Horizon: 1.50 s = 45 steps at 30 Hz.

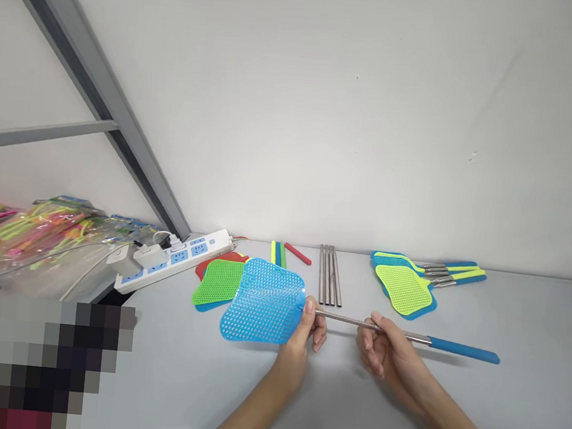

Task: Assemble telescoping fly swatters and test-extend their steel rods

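A blue fly swatter (264, 303) with a metal shaft and blue grip is held up across the middle of the table. My left hand (306, 330) is closed at the neck, where the perforated head meets the shaft. Further right, my right hand (388, 349) pinches the metal shaft, short of the blue grip. Behind the held head lie loose swatter heads, a green one (220, 281) and a red one (206, 264), partly hidden. Several bare metal rods (330, 278) lie side by side past my left hand.
Coloured grips, including a red one (297, 253), lie near the wall. Several swatters with handles, a yellow one (404, 290) on top, are stacked at the right. A power strip (182, 259) with plugs and cables sits at the left, near plastic-bagged colourful items (48, 240).
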### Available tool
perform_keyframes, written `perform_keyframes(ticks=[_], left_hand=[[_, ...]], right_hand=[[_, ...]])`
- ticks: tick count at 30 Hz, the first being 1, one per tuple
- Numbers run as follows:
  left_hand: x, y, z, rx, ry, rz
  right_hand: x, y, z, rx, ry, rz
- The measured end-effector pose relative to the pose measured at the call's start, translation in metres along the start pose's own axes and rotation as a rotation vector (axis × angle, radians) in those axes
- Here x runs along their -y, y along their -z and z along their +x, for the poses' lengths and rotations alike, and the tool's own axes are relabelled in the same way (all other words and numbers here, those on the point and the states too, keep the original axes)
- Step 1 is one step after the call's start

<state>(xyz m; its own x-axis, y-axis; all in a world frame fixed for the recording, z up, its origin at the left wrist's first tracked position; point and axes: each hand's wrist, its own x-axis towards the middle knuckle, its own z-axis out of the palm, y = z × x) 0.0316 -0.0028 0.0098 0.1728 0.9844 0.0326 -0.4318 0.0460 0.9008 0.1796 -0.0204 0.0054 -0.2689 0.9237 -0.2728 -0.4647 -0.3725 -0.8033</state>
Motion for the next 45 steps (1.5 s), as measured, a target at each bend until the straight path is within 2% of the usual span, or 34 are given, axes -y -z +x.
perform_keyframes(ticks=[9, 18, 24, 29, 32, 36, 45], left_hand=[[0.003, -0.001, -0.003, 0.012, -0.009, 0.016], [0.003, -0.003, -0.007, 0.0, -0.037, 0.221], [0.005, -0.007, -0.013, 0.094, 0.024, 0.34], [0.01, -0.013, -0.017, 0.188, 0.116, 0.224], [0.011, -0.016, -0.015, 0.149, 0.125, 0.195], [0.012, -0.015, -0.01, 0.08, 0.097, 0.269], [0.012, -0.01, -0.003, 0.012, 0.164, 0.336]], right_hand=[[-0.003, -0.003, 0.0, 0.012, 0.011, 0.045], [-0.009, -0.012, -0.003, 0.047, 0.0, 0.01], [-0.014, -0.015, -0.007, 0.108, -0.031, 0.053], [-0.016, -0.019, -0.009, 0.109, -0.037, 0.033], [-0.016, -0.021, -0.009, 0.078, -0.032, 0.008], [-0.013, -0.023, -0.008, 0.029, -0.027, -0.025], [-0.01, -0.018, -0.004, -0.016, -0.078, 0.045]])
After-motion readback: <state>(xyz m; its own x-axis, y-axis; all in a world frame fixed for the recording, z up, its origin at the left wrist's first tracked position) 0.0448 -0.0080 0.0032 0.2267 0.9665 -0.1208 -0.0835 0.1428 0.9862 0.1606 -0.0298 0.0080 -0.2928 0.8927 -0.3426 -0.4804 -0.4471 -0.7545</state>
